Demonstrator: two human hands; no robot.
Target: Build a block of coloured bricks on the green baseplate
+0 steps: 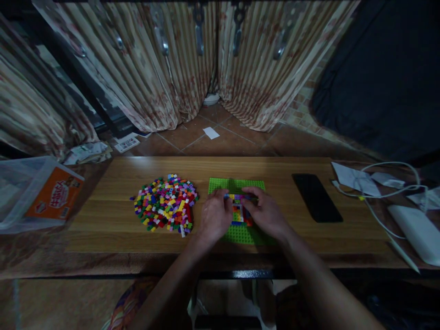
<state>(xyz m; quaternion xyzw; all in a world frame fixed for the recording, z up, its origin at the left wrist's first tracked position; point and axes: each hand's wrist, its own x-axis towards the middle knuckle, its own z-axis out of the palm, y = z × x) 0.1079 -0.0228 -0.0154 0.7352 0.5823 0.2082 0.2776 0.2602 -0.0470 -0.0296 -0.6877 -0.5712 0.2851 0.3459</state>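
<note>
Both hands are working over a green baseplate [237,185] lying near the middle of the wooden counter [103,220], closer to its near edge than its far edge. The left hand [215,217] is resting palm-down on the plate's left part, fingers curled, fingertips touching the small multicoloured brick build [239,211] standing on the plate. The right hand [264,213] is lying on the plate's right part, fingers bent inward and touching the same build from the far and right sides. Whether either hand is pinching a single brick cannot be told; the fingertips are hiding the contact.

A loose brick pile [167,201], mixed colours, is sitting just left of the baseplate, apart from the left hand. A black phone [316,197] is lying flat to the right of the plate, well apart from the right hand. Toward the counter's right edge, folded papers [354,181], a white cable [388,192] and a white device [415,231] are lying. Off the left edge, a clear plastic bin [30,192] with an orange label is standing.
</note>
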